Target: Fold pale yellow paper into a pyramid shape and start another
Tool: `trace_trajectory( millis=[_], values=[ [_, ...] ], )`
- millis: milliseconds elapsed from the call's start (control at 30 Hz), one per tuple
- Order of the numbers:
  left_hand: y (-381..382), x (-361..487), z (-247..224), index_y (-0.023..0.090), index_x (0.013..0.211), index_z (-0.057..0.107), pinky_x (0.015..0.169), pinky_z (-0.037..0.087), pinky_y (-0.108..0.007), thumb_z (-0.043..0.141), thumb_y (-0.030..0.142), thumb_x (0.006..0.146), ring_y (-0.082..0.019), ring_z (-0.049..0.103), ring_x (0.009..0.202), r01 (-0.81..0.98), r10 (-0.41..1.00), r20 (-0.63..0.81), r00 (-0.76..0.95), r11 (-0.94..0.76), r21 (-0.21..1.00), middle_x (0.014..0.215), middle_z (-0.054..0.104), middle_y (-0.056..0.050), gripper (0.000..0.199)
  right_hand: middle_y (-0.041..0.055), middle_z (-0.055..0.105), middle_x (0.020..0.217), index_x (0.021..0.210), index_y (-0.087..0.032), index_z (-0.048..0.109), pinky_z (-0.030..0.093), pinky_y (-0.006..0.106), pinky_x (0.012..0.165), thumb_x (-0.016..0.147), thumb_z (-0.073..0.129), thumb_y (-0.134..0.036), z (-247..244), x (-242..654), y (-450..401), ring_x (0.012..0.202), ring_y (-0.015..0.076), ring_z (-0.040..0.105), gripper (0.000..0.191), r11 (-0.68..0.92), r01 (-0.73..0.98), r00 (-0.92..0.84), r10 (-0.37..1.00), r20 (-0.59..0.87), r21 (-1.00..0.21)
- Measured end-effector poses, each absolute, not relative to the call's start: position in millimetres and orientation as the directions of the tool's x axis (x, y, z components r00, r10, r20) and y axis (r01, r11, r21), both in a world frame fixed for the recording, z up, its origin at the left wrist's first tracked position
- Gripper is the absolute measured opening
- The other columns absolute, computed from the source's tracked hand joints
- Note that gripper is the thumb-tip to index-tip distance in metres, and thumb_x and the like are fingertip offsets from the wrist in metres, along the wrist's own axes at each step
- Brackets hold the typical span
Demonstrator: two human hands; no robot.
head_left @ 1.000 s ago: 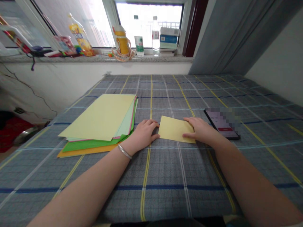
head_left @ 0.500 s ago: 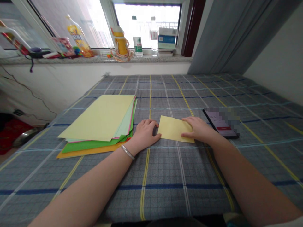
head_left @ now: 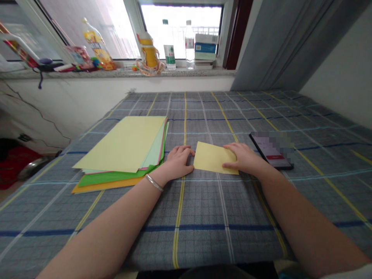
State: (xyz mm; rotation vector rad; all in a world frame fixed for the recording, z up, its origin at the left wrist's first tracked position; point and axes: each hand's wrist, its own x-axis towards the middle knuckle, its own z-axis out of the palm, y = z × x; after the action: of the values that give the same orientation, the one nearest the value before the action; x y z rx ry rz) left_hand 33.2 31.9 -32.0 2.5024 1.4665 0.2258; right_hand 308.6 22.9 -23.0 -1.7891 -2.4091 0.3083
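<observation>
Yellow paper sheet point(head_left: 211, 158) lies under the open, flat fingers point(head_left: 231, 149) of the right hand point(head_left: 245, 158), left hand point(head_left: 178, 163) loosely curled beside it, neither gripping; a drag could skew it on the checked bed cover point(head_left: 203, 217)

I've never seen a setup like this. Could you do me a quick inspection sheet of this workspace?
Surface: blue-grey plaid cloth with yellow lines, lying flat.
Job's things: a small yellow paper sheet lies apart from a stack of coloured paper.
Clutter: a smartphone, its screen partly blurred, lies beside the sheet; bottles and boxes stand on the windowsill.
Grippers: none; the right hand rests on the sheet, and the left hand sits against its edge, with a silver bangle on that wrist.
Cables: a dark cord hangs below the windowsill.
Surroundings: a grey curtain at right, a red mat at lower left.
</observation>
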Motion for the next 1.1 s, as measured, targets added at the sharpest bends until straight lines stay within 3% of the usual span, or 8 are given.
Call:
trace_trajectory(
  millis=[300, 433, 533, 867, 967, 1100],
  values=[
    [31, 32, -23, 0.022, 0.113, 0.059, 0.115, 0.028, -0.043, 0.054, 0.016, 0.076, -0.026, 0.037, 0.138, 0.839, 0.875, -0.028, 0.484, -0.454, 0.302, 0.148, 0.044, -0.008, 0.038, 0.0132, 0.053, 0.139, 0.133, -0.014, 0.055, 0.036, 0.044, 0.108, 0.074, 0.068, -0.055, -25, 310, 24, 0.126, 0.0320, 0.047, 0.074, 0.278, 0.934, -0.293, 0.955, -0.037, -0.223],
    [31, 32, -25, 0.022, 0.109, 0.062, 0.115, 0.028, -0.045, 0.053, 0.032, 0.087, -0.027, 0.039, 0.136, 0.836, 0.884, 0.005, 0.467, -0.444, 0.322, 0.144, 0.048, -0.008, 0.026, 0.0152, 0.053, 0.139, 0.131, -0.013, 0.057, 0.037, 0.046, 0.107, 0.073, 0.069, -0.055, -25, 310, 25, 0.126, 0.0336, 0.047, 0.073, 0.271, 0.936, -0.285, 0.958, -0.031, -0.225],
    [30, 31, -26, 0.022, 0.109, 0.061, 0.114, 0.029, -0.047, 0.063, 0.040, 0.082, -0.029, 0.040, 0.135, 0.824, 0.875, 0.033, 0.484, -0.468, 0.320, 0.144, 0.048, -0.009, 0.032, 0.0159, 0.053, 0.139, 0.129, -0.015, 0.059, 0.038, 0.048, 0.105, 0.072, 0.070, -0.054, -26, 310, 25, 0.125, 0.0345, 0.047, 0.070, 0.274, 0.932, -0.286, 0.958, -0.016, -0.238],
    [29, 32, -22, 0.020, 0.107, 0.064, 0.114, 0.030, -0.046, 0.064, 0.019, 0.071, -0.029, 0.042, 0.134, 0.806, 0.873, 0.047, 0.486, -0.468, 0.361, 0.143, 0.049, -0.010, 0.036, 0.0140, 0.059, 0.130, 0.121, -0.019, 0.062, 0.041, 0.048, 0.101, 0.069, 0.073, -0.052, -29, 312, 25, 0.120, 0.0337, 0.052, 0.062, 0.297, 0.919, -0.296, 0.954, 0.045, -0.260],
    [30, 33, -22, 0.020, 0.102, 0.066, 0.115, 0.030, -0.045, 0.055, 0.019, 0.079, -0.025, 0.044, 0.133, 0.770, 0.871, 0.055, 0.488, -0.459, 0.443, 0.139, 0.054, -0.008, 0.025, 0.0115, 0.063, 0.120, 0.115, -0.021, 0.062, 0.043, 0.047, 0.097, 0.067, 0.075, -0.049, -31, 312, 26, 0.112, 0.0322, 0.055, 0.056, 0.277, 0.909, -0.262, 0.961, 0.090, -0.310],
    [29, 36, -21, 0.020, 0.098, 0.067, 0.112, 0.035, -0.044, 0.050, 0.036, 0.089, -0.024, 0.051, 0.127, 0.659, 0.871, 0.089, 0.484, -0.430, 0.618, 0.119, 0.067, -0.006, 0.025, 0.0060, 0.068, 0.100, 0.097, -0.022, 0.062, 0.047, 0.041, 0.085, 0.071, 0.070, -0.035, -30, 310, 27, 0.096, 0.0266, 0.061, 0.031, 0.220, 0.869, -0.156, 0.972, 0.176, -0.443]
  ],
)
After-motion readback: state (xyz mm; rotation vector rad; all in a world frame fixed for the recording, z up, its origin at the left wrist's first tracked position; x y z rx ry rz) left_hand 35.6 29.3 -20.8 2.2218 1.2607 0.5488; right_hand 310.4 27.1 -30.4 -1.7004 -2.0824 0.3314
